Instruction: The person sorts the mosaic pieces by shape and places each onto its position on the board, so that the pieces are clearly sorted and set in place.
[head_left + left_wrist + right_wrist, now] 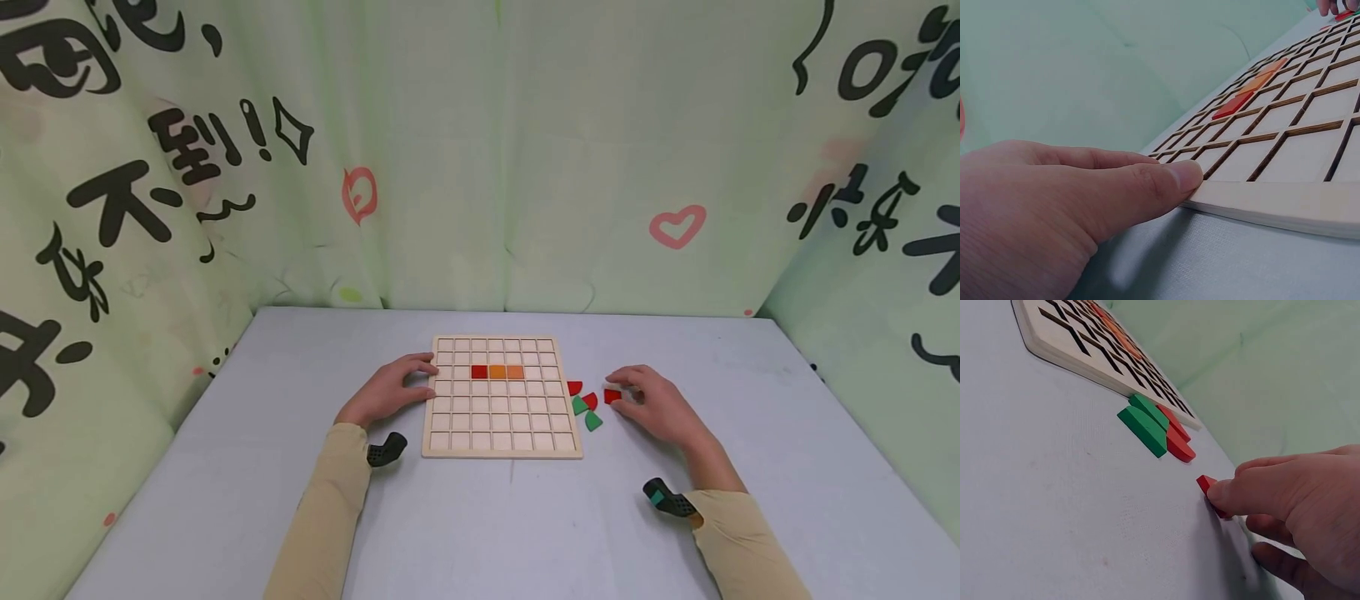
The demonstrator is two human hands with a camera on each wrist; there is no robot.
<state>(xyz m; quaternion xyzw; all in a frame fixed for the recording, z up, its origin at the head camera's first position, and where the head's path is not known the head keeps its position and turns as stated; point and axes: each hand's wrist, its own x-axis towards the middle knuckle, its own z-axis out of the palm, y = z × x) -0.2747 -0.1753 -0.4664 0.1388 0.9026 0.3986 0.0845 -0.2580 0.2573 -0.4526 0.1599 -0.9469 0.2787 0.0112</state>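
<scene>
A wooden grid board [502, 455] lies flat on the table, with one red and two orange square tiles [498, 372] side by side in a row of its cells. On the board's left edge rests my left hand [392, 390], thumb and fingers fairly straight and spread along the rim. My right hand [657, 405] pinches a red piece [612, 397] between thumb and fingers, right of the board; the left wrist view barely catches this hand. In the right wrist view the thumb covers part of the red piece [1205, 482].
Beside the board's right edge lie two green pieces [593, 420] and two red pieces [590, 401] with curved sides, close together. A white cloth covers the table [480, 525]. Behind and at the sides hangs a pale green printed curtain [510, 167].
</scene>
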